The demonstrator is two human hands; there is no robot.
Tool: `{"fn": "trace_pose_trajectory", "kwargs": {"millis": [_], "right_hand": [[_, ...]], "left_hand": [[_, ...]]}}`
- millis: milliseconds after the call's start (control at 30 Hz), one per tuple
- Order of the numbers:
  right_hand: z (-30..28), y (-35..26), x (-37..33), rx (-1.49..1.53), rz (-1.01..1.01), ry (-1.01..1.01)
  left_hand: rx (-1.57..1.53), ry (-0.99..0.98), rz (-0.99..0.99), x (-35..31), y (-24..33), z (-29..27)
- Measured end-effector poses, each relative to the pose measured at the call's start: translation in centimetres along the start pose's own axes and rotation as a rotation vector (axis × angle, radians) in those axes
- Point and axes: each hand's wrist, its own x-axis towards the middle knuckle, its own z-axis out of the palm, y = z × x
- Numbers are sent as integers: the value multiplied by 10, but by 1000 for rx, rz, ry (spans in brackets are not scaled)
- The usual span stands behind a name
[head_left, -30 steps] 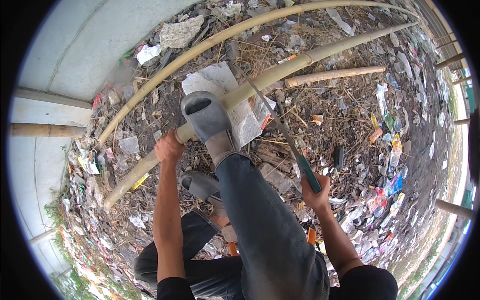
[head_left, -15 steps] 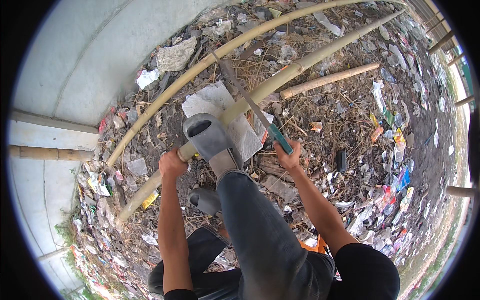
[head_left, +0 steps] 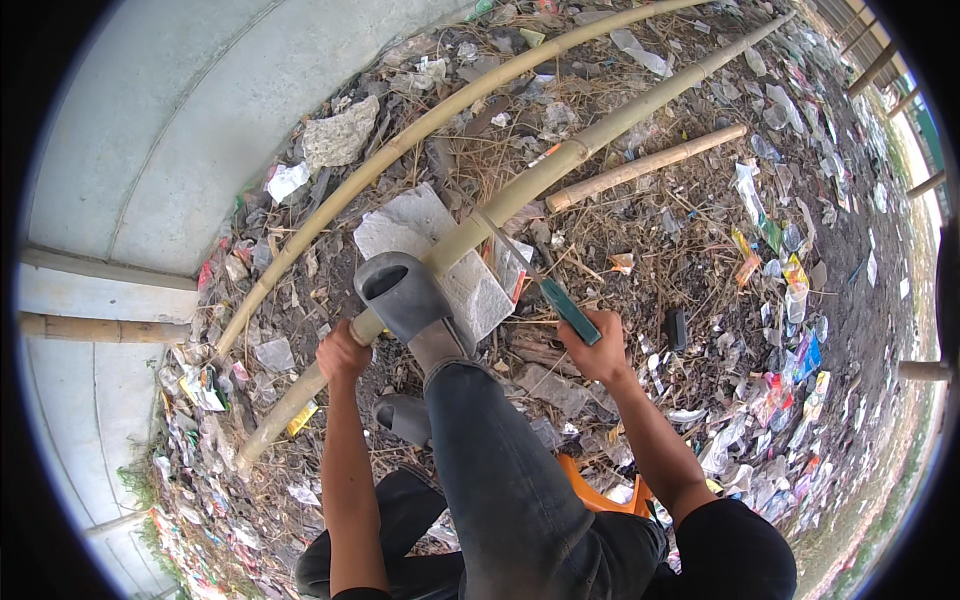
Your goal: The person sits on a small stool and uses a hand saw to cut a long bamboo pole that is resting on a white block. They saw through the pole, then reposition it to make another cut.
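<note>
A thick bamboo pole (head_left: 520, 190) runs diagonally across the ground, from lower left to upper right. Toward its near end my left hand (head_left: 343, 352) is wrapped round it. My right foot, in a grey slip-on shoe (head_left: 405, 300), presses on the pole just beyond that hand. Under the pole lies a pale flat stone slab (head_left: 405, 222). My right hand (head_left: 596, 348) grips the green handle of a hand saw (head_left: 515, 248). Its thin blade meets the pole's right side beyond the shoe, over the slab; the teeth are too fine to make out.
A second long bamboo pole (head_left: 400, 145) curves along the left, near a pale wall (head_left: 130, 130). A short bamboo piece (head_left: 648, 168) lies to the right. A rough rock (head_left: 340, 132), a black block (head_left: 676, 328), an orange plastic object (head_left: 590, 488) and scattered litter surround me.
My right hand has drawn the saw back toward me and to the right, so its blade no longer reaches far past the pole. My left hand keeps its hold.
</note>
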Motion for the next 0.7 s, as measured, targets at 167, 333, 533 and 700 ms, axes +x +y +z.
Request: {"fn": "trace_pose_trajectory", "kwargs": {"millis": [167,333,533,700], "right_hand": [[-15,7,-24,47,62,-83],[-49,-14,-65,-33,70,-75],[-40,-47,-32,-89,71,-94],[71,-27,113,33,6,117]], "left_hand": [[-24,49,24,-2,1,0],[-29,60,42,-2,-7,5],[-46,195,12,-10,-9,18],[-71,148,-22,-10,5,14]]}}
